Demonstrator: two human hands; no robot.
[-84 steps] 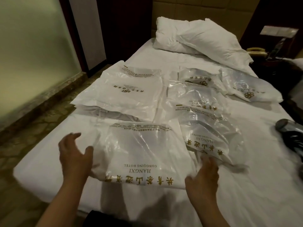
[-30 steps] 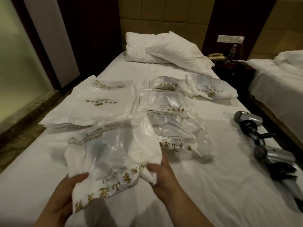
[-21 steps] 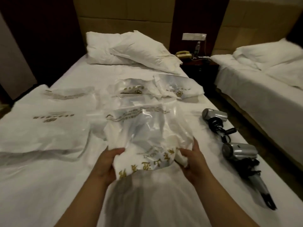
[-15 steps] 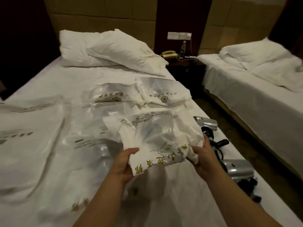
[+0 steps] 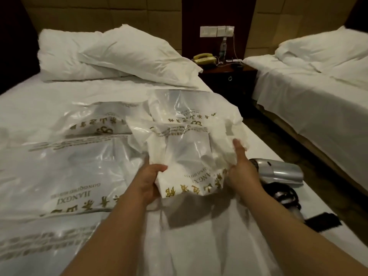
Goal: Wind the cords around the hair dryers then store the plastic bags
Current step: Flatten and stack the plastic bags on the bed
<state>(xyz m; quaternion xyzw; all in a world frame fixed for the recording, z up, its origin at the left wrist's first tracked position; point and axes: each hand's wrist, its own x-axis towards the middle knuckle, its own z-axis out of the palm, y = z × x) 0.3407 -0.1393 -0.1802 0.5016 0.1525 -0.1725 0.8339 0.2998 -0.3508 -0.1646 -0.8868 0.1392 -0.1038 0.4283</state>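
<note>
Head view: a crumpled plastic bag [image 5: 185, 156] is held above the bed [image 5: 199, 246], gripped at its left edge by the left hand [image 5: 148, 183] and grasped at its right edge by the right hand [image 5: 242, 170]. A silver hair dryer [image 5: 278, 172] is seen lying just beside the right hand.

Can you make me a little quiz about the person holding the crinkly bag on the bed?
1. True or false: both hands are on the plastic bag.
2. What lies on the bed just right of the right hand? A) hair dryer B) slipper C) kettle
3. Fill in: on the nightstand between the beds sits a yellow ____.

Key
1. True: the left hand grips its lower corner, and the right hand holds the other side.
2. A, the silver hair dryer.
3. telephone.
</note>
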